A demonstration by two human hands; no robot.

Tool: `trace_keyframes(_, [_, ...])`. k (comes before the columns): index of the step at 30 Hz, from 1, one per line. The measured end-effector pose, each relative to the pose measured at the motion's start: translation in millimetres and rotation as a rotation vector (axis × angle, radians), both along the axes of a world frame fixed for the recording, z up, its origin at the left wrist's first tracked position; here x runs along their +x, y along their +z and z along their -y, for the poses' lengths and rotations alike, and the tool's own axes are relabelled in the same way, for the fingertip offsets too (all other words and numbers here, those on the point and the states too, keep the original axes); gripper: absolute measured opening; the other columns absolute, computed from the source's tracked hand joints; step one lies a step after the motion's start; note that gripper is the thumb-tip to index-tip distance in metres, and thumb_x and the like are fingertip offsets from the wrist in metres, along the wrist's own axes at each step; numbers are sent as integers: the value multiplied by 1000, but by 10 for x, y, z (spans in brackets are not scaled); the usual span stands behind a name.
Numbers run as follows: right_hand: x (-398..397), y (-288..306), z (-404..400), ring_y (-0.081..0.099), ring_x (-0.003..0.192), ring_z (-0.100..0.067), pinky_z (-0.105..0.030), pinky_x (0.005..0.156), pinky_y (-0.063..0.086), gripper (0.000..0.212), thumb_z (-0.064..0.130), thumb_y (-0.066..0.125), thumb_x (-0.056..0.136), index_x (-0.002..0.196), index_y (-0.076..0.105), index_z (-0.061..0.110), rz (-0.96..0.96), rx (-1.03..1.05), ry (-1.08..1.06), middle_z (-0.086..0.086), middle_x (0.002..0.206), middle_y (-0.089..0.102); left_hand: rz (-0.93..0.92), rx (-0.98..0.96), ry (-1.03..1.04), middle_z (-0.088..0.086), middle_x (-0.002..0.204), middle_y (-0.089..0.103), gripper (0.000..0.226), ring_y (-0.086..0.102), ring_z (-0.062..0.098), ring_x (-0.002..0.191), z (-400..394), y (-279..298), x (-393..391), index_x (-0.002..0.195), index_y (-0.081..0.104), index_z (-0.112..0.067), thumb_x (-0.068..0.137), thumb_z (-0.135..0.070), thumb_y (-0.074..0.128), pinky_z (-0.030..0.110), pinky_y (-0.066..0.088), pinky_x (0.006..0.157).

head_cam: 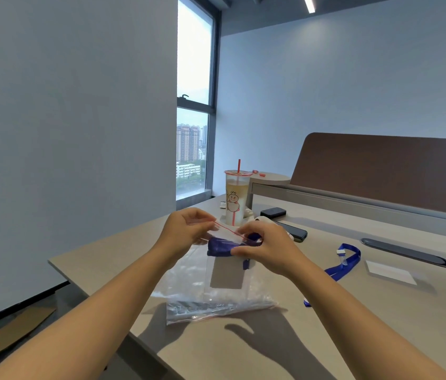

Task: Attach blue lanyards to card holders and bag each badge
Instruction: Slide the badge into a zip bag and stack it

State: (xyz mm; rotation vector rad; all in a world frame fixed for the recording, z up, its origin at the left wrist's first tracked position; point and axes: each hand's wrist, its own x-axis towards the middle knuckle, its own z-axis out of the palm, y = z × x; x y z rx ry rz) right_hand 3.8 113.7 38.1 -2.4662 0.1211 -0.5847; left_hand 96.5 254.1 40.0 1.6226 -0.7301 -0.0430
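Observation:
A clear zip bag with a red seal line is held up over the table, its lower end resting on a stack of empty bags. Inside it I see a card holder and a bunched blue lanyard near the mouth. My left hand pinches the left end of the bag's mouth. My right hand pinches the right end, fingers over the lanyard. A second blue lanyard lies on the table to the right, beside a loose clear card holder.
A drink cup with a red straw stands just behind my hands. A black phone and a small black box lie behind the right hand. A dark cable slot and a brown desk divider are at right. The table's left edge is near.

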Motion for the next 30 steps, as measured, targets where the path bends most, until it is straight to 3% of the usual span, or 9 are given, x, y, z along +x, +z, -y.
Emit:
trace_keyframes(4, [15,14,6,52,94,-17,-31,83,47,13,25,66,80,87,58,19,16,-74,-82,2,95,56,-46,-45,1,7,88,64,9,62,12,64,-22,10,11,83,58,-11,88,-7,52,12,51,54])
trace_keyframes(9, [25,93,-2,37,118,-15,-34,100,22,22,32,57,85,101,68,20,104,-294,-175,1,121,52,-81,-145,17,6,85,64,11,62,16,67,-39,77,56,81,59,-12,89,-9,51,12,52,54])
trace_keyframes(12, [41,170,28,29,127,-15,-35,104,14,18,31,60,84,97,66,22,170,-272,-239,3,131,43,-152,-255,17,4,79,64,12,62,17,67,-88,168,118,79,58,-14,89,-10,52,16,53,57])
trace_keyframes(14, [67,204,62,32,126,-17,-39,107,17,13,29,61,82,92,64,21,147,-201,-252,1,129,43,-193,-319,24,3,78,64,11,62,16,66,-139,233,179,79,58,-14,88,-11,53,21,52,64])
trace_keyframes(17, [111,217,92,52,104,-21,-46,99,40,10,21,63,82,77,55,22,137,15,-169,-1,102,55,-212,-354,46,1,78,64,10,63,12,63,-227,277,270,79,56,-16,88,-13,53,22,50,67])
trace_keyframes(19, [136,220,82,56,88,-19,-36,87,49,12,13,63,82,80,52,17,187,159,-124,-1,90,56,-221,-345,50,2,82,63,8,62,15,71,-285,241,314,81,55,-17,88,-12,54,23,49,70])
trace_keyframes(24, [229,224,37,60,70,-11,-24,72,50,32,6,63,81,102,42,19,345,437,-122,5,78,56,-233,-161,51,5,95,61,6,60,17,84,-409,-33,373,86,54,-18,85,-13,58,31,45,84])
trace_keyframes(27, [290,149,34,61,76,-18,-29,76,49,32,8,61,83,111,45,11,359,608,-119,-7,88,61,-268,-95,74,3,84,64,8,61,16,77,-426,-165,398,80,55,-16,87,-13,56,27,45,75])
trace_keyframes(30, [347,-17,48,56,93,-21,-30,81,44,36,18,58,86,117,47,4,192,668,-130,-10,104,56,-287,-121,127,2,78,64,12,61,16,72,-407,-208,444,78,56,-13,89,-13,53,25,47,71])
